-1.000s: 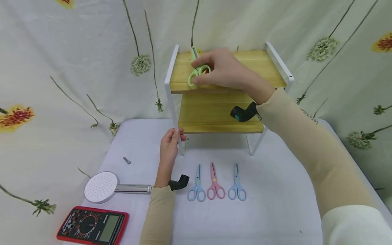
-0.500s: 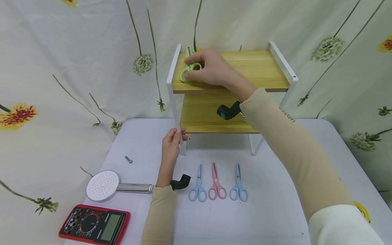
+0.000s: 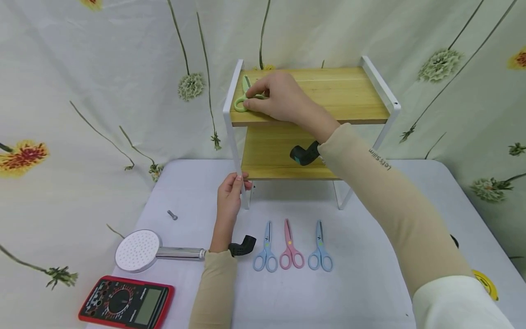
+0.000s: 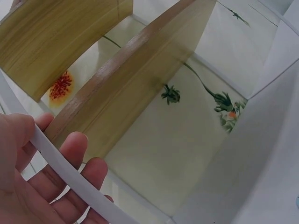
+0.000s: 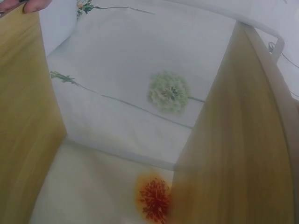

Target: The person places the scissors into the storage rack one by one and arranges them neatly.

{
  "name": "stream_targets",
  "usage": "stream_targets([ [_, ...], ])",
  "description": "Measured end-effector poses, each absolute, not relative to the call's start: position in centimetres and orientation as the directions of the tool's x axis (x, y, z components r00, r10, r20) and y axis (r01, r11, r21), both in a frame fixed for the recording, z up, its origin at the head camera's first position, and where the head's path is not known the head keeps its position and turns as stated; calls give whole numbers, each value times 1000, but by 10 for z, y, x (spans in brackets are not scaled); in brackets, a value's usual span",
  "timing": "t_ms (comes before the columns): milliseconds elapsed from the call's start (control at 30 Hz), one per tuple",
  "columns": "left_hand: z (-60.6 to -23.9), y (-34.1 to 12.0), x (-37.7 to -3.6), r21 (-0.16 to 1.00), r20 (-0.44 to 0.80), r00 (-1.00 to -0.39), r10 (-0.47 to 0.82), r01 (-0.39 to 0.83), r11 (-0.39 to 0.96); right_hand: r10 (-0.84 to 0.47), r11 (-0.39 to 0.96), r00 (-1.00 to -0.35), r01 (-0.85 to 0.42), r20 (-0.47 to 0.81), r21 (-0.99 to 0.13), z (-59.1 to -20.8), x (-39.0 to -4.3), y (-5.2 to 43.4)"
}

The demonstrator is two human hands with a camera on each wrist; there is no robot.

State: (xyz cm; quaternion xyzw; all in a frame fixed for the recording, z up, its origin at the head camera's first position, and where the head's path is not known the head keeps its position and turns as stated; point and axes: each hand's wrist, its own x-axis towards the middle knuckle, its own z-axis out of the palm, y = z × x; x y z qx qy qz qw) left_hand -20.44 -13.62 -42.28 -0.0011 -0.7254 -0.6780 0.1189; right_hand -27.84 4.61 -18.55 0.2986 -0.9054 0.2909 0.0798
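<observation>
A two-tier rack with wooden shelves and a white metal frame (image 3: 380,84) stands at the back of the table. My right hand (image 3: 258,98) reaches over the top shelf (image 3: 341,91) and pinches the handles of green scissors (image 3: 239,104), which lie at the shelf's left end, blades pointing away. My left hand (image 3: 236,181) grips the rack's front-left leg (image 3: 231,141) near its foot. In the left wrist view my fingers (image 4: 74,147) curl round that white leg (image 4: 77,182). The right wrist view shows only the shelves' wood (image 5: 243,140) and one fingertip (image 5: 35,5).
On the white table in front of the rack lie blue scissors (image 3: 265,250), pink scissors (image 3: 290,250) and more blue scissors (image 3: 320,250). A shower head (image 3: 137,250), a screw (image 3: 172,214) and a red multimeter (image 3: 125,302) are at the left. A yellow tape (image 3: 486,282) sits at the right edge.
My right hand has slid the green scissors leftward along the top shelf to its left end. The left hand has stayed on the rack's leg.
</observation>
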Motion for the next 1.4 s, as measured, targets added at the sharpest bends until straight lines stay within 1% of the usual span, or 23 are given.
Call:
stream_targets([
  [667, -424, -137, -205, 982, 181, -970, -163, 169, 90, -486, 662, -816, -577, 312, -479, -187, -277, 46],
  [1033, -424, -136, -204, 981, 192, -969, -157, 183, 68, -421, 623, -838, -545, 347, -562, -188, -274, 51],
  [1167, -425, -136, -204, 980, 196, -968, -159, 188, 63, -374, 572, -832, -554, 409, -605, -188, -264, 59],
  [1300, -424, -135, -204, 979, 200, -966, -163, 192, 65, -305, 483, -802, -596, 514, -642, -191, -243, 80],
  [1333, -424, -135, -204, 979, 203, -966, -162, 194, 69, -288, 466, -789, -611, 543, -640, -194, -236, 87],
  [1400, -424, -135, -205, 977, 209, -964, -163, 200, 73, -266, 427, -742, -663, 615, -615, -201, -221, 102],
])
